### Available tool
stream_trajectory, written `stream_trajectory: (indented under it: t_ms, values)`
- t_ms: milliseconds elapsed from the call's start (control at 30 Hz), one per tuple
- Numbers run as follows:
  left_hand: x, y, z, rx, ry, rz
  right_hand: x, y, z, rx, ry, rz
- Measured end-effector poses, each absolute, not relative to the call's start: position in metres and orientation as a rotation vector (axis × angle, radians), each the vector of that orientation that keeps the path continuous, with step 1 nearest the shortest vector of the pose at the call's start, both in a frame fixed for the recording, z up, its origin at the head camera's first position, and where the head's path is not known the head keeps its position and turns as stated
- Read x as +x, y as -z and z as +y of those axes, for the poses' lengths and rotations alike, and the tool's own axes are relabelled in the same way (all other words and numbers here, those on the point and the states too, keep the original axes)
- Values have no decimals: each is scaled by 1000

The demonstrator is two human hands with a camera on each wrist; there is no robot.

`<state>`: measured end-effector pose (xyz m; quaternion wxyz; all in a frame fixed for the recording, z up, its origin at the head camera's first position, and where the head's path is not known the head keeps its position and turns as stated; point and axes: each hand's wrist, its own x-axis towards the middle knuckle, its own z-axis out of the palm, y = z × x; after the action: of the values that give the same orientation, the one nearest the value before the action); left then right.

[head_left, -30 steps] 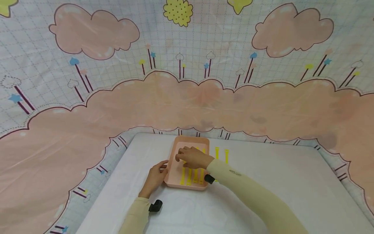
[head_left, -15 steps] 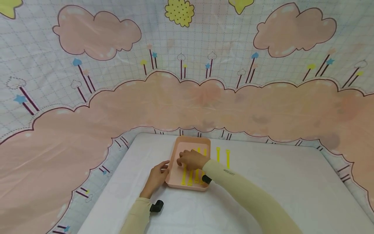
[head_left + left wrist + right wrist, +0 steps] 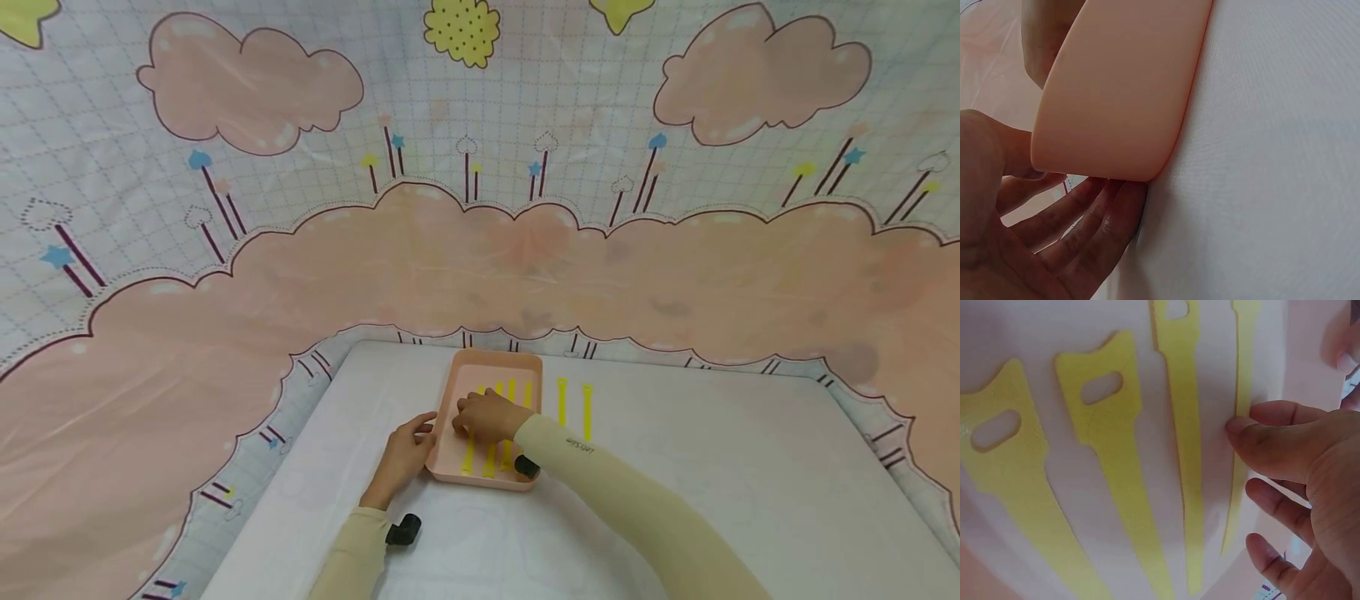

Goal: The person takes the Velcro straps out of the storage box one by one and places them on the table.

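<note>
A pink tray (image 3: 497, 357) on the white table holds several flat yellow toy saws. Over its left part is my right hand (image 3: 491, 417), whose thumb and index finger pinch the leftmost narrow saw (image 3: 1245, 356); the other fingers stay apart from it. Beside that one lie a slightly wider saw (image 3: 1184, 425), a broad saw (image 3: 1116, 437) and a broader saw (image 3: 1007, 462), each with a slot in its handle. At the tray's left wall (image 3: 1122, 94) is my left hand (image 3: 405, 454), its relaxed fingers (image 3: 1094, 225) touching the outside and its thumb near the rim.
To the tray's right, two more yellow strips (image 3: 587, 410) lie on the white table (image 3: 712, 450), partly hidden by my right forearm. A curtain (image 3: 525, 275) with printed clouds hangs behind the table. Each wrist wears a black camera (image 3: 405, 530).
My right hand has come down onto the leftmost saw, its thumb and index finger closing in. That saw's near end has shifted a little left. The left hand keeps its place at the tray.
</note>
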<state>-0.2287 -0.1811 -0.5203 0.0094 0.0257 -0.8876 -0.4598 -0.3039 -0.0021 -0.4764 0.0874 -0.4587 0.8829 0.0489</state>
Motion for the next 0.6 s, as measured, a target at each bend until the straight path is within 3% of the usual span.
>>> stream_trajectory:
  t_ms: [600]
  values:
    - [-228, 521, -182, 31, 1412, -2728, -309, 478, 2, -1640, -164, 2776]
